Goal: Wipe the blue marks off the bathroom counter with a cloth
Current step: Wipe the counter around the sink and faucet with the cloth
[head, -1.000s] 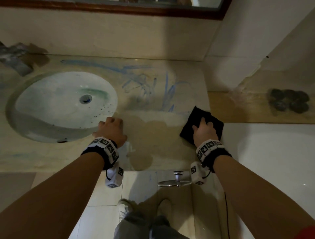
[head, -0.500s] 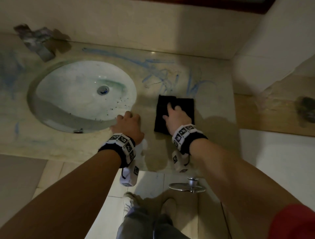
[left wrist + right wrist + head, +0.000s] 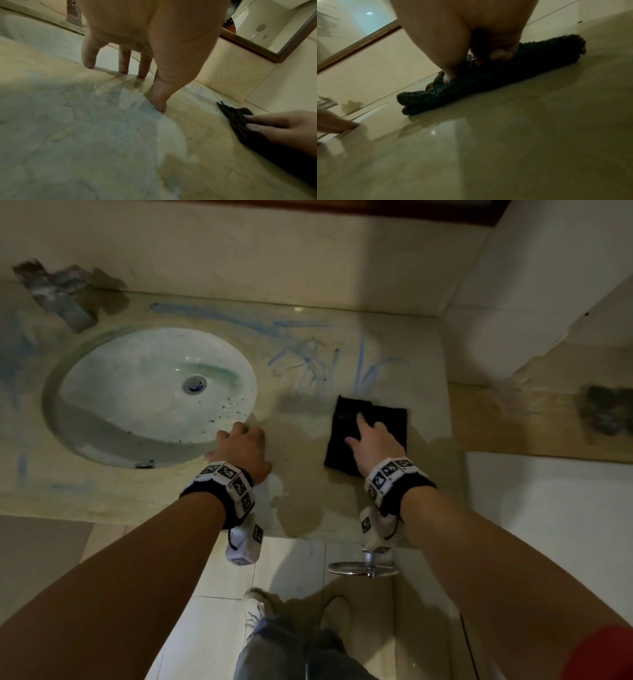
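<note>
Blue scribbles (image 3: 318,357) cover the beige counter (image 3: 308,501) behind and to the right of the sink. A folded black cloth (image 3: 342,436) lies flat just in front of the scribbles, near the counter's right end. My right hand (image 3: 371,440) presses down on the cloth with its fingers spread; the right wrist view shows the fingertips sunk into the cloth (image 3: 505,75). My left hand (image 3: 241,446) is braced on the counter by the sink's front right rim, with its fingers (image 3: 123,60) straight and their tips on the surface. It holds nothing.
The oval white sink (image 3: 154,395) fills the counter's left half, with a faucet (image 3: 58,292) behind it. Fainter blue smears (image 3: 20,470) lie left of the sink. A wet patch (image 3: 301,474) spreads between my hands. A wall closes the right side. A mirror (image 3: 274,33) hangs above.
My right hand slid the cloth left from the counter's right edge to below the scribbles, then a little back to the right. My left hand stayed by the sink rim.
</note>
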